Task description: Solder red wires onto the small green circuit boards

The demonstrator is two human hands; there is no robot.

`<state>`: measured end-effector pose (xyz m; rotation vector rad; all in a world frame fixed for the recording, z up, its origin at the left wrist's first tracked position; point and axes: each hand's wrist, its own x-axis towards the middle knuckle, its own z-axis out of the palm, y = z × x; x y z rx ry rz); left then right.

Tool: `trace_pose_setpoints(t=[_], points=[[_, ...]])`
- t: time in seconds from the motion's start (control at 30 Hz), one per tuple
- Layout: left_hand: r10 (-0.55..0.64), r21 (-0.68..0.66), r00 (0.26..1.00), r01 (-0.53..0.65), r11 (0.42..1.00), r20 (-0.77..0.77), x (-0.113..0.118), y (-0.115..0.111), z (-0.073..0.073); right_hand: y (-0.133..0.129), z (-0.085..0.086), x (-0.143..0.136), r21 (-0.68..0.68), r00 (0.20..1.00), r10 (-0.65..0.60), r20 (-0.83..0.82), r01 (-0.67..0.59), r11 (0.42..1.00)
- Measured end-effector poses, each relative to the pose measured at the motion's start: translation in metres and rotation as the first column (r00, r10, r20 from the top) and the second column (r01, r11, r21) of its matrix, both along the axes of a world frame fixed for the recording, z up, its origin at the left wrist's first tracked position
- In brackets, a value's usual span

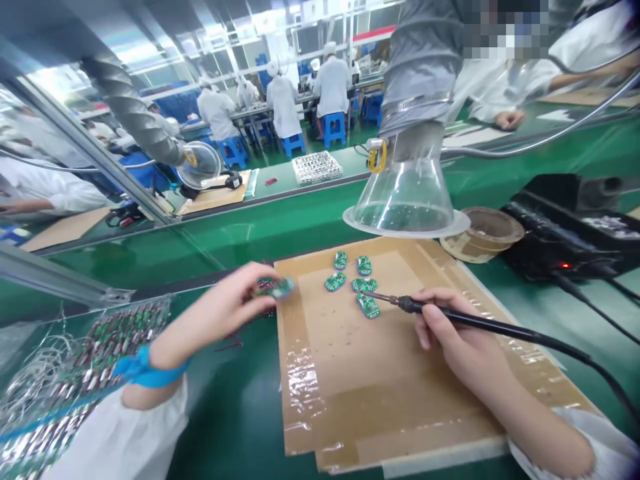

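My right hand (pixel 450 330) is closed around a black soldering iron (pixel 465 319), its metal tip pointing left over the small green circuit boards. Several of these boards lie grouped on the taped cardboard sheet (pixel 330 373), one circuit board (pixel 369 306) just below the tip. Whether the tip touches a board I cannot tell. At the cardboard's left edge, my left hand (pixel 245 293) pinches another green circuit board (pixel 280 288), smeared by motion. A blue band (pixel 147 368) circles my left wrist. Some thin dark red wires (pixel 233 343) lie beneath that hand.
A clear fume hood (pixel 407 200) hangs above the cardboard's far edge. Rows of assembled boards with wires (pixel 110 347) lie at left. A tape roll (pixel 483 233) and black soldering station (pixel 565 233) stand at right. Across the green divider a co-worker's hand (pixel 510 120) rests.
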<state>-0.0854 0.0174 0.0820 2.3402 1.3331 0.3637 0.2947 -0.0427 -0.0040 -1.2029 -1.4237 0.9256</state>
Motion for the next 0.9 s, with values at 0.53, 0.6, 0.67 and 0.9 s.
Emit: trace_pose_setpoints(t=[0.53,0.6,0.67,0.9], points=[[-0.305,0.107,0.947,0.295,0.949,0.096,0.109,-0.019,-0.069,0.001,-0.008,0.000,-0.021,0.993,0.048,0.108,-0.046,0.999],[-0.446,0.082,0.884,0.439,0.895,0.139,0.108,-0.023,-0.064,0.002,-0.011,0.000,-0.024,0.974,0.066,0.216,-0.063,0.998],[-0.473,0.117,0.870,0.459,0.881,0.141,0.100,-0.024,-0.058,0.004,-0.012,-0.001,0.033,0.926,0.084,0.367,-0.103,0.994],[0.216,0.318,0.976,-0.207,0.925,0.010,-0.007,-0.013,-0.065,-0.004,0.005,-0.015,0.249,0.746,0.148,0.649,-0.392,0.886]])
